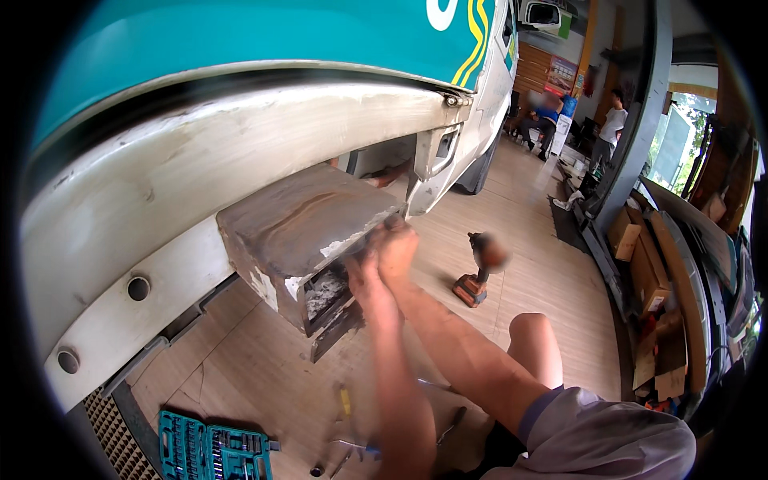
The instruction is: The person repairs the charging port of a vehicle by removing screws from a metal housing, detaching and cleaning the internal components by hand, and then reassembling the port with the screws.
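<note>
A worn grey-brown metal box with peeling white patches sits under the white side rail of a vehicle. Its near side is partly open, showing a dirty, light-speckled inside. My left hand is closed at the box's right edge, close to that opening. Just beyond and touching it, my right hand is curled at the box's far right corner. Both sets of fingertips are hidden, so what they grip cannot be made out. A loose-looking metal flap hangs below the opening.
An orange-and-black cordless power tool stands on the tiled floor to the right. Near my left forearm lie a yellow-handled screwdriver and other hand tools, beside an open teal socket set. Cardboard boxes line the right; two people are farther back.
</note>
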Demonstrator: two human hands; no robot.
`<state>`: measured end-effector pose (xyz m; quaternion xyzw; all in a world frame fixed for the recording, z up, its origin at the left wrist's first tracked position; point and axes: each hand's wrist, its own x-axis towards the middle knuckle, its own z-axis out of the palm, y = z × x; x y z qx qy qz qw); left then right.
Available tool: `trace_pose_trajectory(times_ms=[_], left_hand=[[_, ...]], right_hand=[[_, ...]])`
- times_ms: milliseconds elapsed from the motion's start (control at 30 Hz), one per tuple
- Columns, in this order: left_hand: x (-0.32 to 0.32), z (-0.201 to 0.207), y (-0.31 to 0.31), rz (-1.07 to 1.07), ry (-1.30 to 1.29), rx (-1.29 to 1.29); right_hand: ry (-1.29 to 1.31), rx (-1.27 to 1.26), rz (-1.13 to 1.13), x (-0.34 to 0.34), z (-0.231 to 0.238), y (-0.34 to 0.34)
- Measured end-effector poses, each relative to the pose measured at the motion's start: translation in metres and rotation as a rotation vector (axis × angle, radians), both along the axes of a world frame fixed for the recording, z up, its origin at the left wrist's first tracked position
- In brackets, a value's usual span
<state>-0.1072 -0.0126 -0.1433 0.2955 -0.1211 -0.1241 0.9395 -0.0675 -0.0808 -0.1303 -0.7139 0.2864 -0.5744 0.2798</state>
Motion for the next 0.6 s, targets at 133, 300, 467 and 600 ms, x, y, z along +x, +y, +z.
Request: trace_pose_trajectory(times_ms=[133, 300, 467, 600], left_hand=[[0.000, 0.005, 0.003, -0.020, -0.011, -0.033], [0.005, -0.001, 0.001, -0.015, -0.003, -0.048], [0.006, 0.001, 0.002, 0.041, -0.109, 0.055], [-0.001, 0.007, 0.009, -0.027, -0.070, 0.004]], right_hand=[[0.022, -0.025, -0.030, 0.001, 0.003, 0.001], [-0.092, -0.006, -0.002, 0.005, 0.000, 0.004], [-0.226, -0.079, 0.048, 0.008, -0.007, 0.000], [-0.138, -0.004, 0.095, 0.007, -0.002, 0.005]])
